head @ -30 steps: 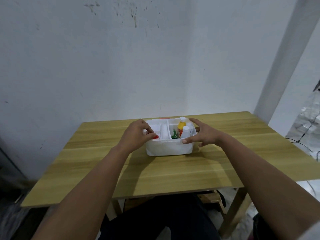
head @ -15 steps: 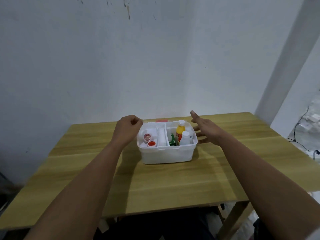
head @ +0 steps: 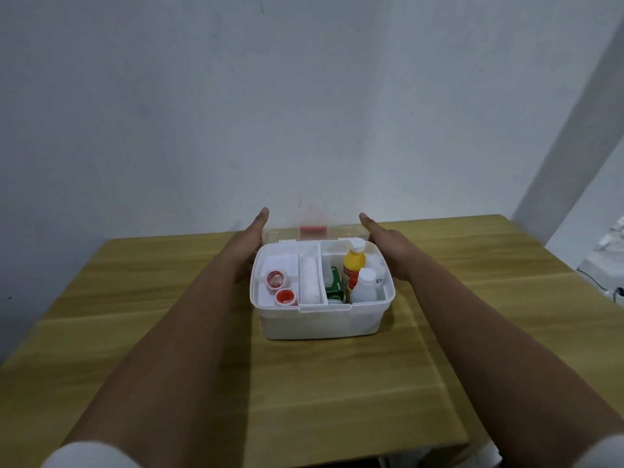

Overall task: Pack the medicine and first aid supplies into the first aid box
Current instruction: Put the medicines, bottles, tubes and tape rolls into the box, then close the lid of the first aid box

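The white first aid box (head: 320,320) stands open in the middle of the wooden table (head: 169,298). Its left tray holds two small red-rimmed rolls (head: 276,279) and a white bandage roll (head: 310,282). On the right stand a green carton (head: 335,286), a yellow bottle (head: 353,264) and a white bottle (head: 364,289). The clear lid (head: 341,231) with a red latch lies hinged back behind the box. My left hand (head: 246,246) grips the lid's left end and my right hand (head: 388,246) its right end, thumbs up, fingers hidden.
A white wall rises right behind the table's far edge. A white pillar (head: 574,157) stands at the right, with cables and white items (head: 607,265) on the floor beyond the table's right edge.
Both hands left the box's front rim and moved back along its sides to the lid behind it. My head came closer and tilted down.
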The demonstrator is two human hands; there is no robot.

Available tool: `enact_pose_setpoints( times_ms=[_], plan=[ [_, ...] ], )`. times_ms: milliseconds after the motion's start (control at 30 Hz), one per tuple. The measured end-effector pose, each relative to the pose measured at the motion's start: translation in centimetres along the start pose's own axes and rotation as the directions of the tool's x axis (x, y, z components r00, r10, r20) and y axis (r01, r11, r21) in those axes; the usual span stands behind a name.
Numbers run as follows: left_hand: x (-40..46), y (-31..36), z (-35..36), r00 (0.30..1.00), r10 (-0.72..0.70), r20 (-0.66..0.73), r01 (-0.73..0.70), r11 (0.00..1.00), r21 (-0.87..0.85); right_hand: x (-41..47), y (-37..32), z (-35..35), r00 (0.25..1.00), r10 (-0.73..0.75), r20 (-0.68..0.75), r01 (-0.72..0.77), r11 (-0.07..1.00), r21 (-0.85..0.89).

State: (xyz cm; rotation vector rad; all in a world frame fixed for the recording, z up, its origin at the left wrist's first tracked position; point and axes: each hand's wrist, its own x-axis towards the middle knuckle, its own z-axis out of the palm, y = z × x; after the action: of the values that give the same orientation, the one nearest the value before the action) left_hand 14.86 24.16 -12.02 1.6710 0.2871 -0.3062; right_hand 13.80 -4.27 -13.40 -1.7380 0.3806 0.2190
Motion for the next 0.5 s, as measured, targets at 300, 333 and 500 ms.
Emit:
enact_pose_setpoints(
  times_ms=[300, 333, 500],
  plan=[
    [-1.6, 3.2, -0.1, 0.984, 0.179, 0.013, -0.177, 0.980, -0.089, -1.8, -3.3, 0.0, 0.989, -0.135, 0.053, 0.125, 0.979, 0.159],
    [-2.0, 3.6, -0.2, 0.981, 0.193, 0.014, -0.191, 0.977, -0.099, -2.4, -3.8, 0.0, 0.987, -0.154, 0.048, 0.145, 0.978, 0.150],
    [-5.2, 4.6, -1.2, 0.974, 0.225, -0.006, -0.225, 0.970, -0.091, -6.2, -5.1, 0.2, 0.976, -0.219, 0.009, 0.216, 0.969, 0.121]
  ],
)
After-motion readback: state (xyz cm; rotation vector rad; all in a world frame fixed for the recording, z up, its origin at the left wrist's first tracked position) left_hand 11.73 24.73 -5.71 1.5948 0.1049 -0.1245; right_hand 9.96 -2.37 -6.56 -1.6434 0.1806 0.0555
